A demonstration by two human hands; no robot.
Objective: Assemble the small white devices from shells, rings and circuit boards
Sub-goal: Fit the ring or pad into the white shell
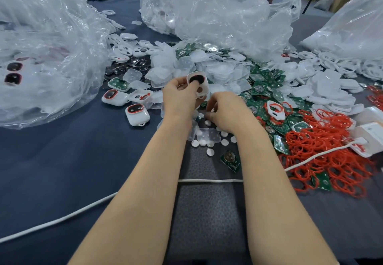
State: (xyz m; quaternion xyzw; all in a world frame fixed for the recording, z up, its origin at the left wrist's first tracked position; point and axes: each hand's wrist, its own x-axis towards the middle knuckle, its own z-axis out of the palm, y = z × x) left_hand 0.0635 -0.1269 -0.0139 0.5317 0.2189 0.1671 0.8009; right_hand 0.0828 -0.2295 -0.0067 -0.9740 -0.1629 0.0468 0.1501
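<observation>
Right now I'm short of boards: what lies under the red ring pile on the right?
Green circuit boards poke out from under the red rings at the pile's edges; anything deeper is covered by the tangle.

Readable text: none is showing.
Right box (371, 132): faint print is blurring out.
Near board (230, 159): markings are showing too small.

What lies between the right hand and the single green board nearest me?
In the head view, small white discs lie between the right hand and that board.
</observation>
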